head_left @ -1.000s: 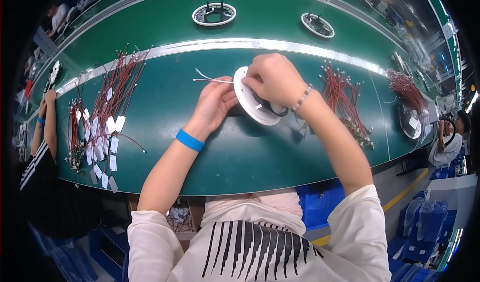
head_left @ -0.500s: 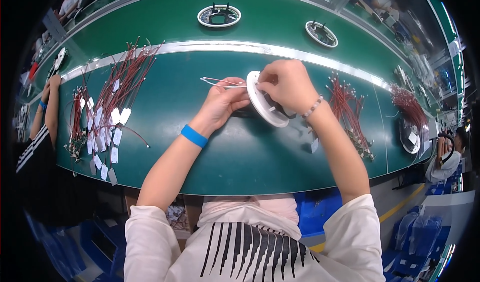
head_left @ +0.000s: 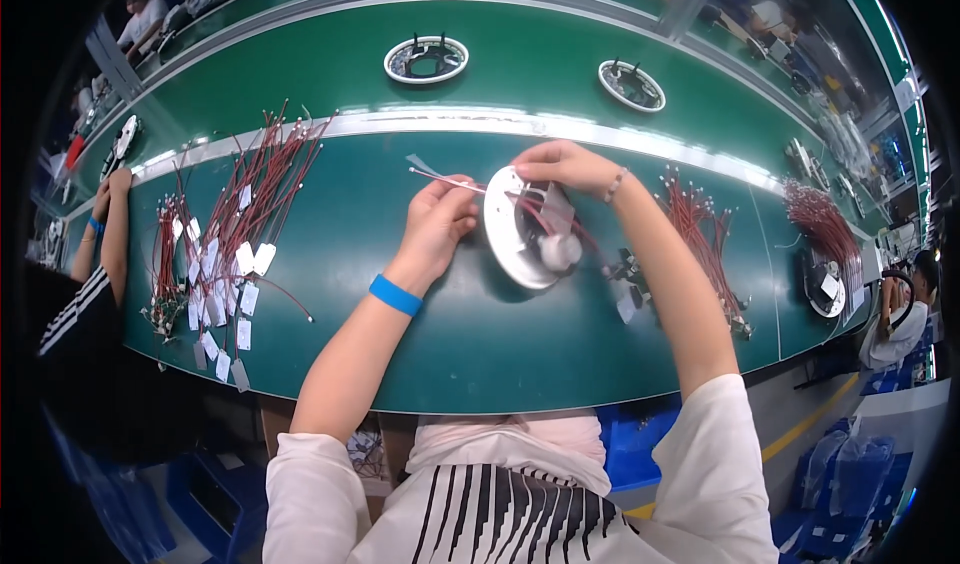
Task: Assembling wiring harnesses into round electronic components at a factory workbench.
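Note:
Tilted above the bench is a round white housing (head_left: 504, 236), with a clear plastic piece, a blurred whitish part and reddish wires on its right side. At its upper edge my right hand (head_left: 572, 166) is closed, fingers gripping the rim. Just left of the housing, my left hand (head_left: 436, 228) pinches the thin red and white wires (head_left: 440, 176) that pass through it. Their loose ends point up and left. The tips of my left fingers are partly hidden by the wires.
Bundles of red wires with white tags (head_left: 225, 254) lie at left, and more red wire bundles (head_left: 700, 249) at right. Two ring-shaped assemblies (head_left: 427, 80) (head_left: 632, 106) rest on the green strip beyond the metal rail (head_left: 400, 122). A co-worker's hands (head_left: 112, 192) are at far left.
The housing has turned, bringing its inner parts and wires into view. My right hand has shifted from its face to its top rim. My left hand has come out from behind it.

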A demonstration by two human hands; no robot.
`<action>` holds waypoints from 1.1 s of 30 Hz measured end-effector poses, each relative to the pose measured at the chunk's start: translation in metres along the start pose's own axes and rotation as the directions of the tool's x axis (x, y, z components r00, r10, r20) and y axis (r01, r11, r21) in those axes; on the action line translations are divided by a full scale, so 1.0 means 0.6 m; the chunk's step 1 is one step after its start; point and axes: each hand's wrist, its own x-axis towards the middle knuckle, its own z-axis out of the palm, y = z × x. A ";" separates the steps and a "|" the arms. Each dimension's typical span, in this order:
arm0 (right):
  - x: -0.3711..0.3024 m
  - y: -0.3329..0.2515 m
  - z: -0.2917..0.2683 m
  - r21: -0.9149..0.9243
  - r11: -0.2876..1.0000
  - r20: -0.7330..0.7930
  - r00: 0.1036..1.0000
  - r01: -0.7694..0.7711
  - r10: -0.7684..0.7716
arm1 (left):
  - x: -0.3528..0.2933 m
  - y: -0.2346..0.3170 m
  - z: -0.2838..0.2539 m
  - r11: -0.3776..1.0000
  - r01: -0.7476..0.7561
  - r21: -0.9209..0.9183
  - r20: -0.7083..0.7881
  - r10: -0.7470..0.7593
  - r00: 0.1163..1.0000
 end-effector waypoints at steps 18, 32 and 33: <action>-0.034 0.053 0.041 0.509 0.854 -0.056 0.995 0.102 -0.085 | 0.040 0.106 -0.082 0.237 -0.341 0.910 -0.053 0.881 0.469; -0.029 0.074 0.082 0.333 0.866 -0.422 0.880 0.373 -0.217 | -0.048 0.065 0.030 0.559 -0.342 0.756 0.419 -0.012 0.908; -0.026 0.077 0.082 0.337 0.854 -0.487 0.850 0.396 -0.202 | -0.056 0.069 0.032 0.638 -0.309 0.705 0.406 -0.006 0.914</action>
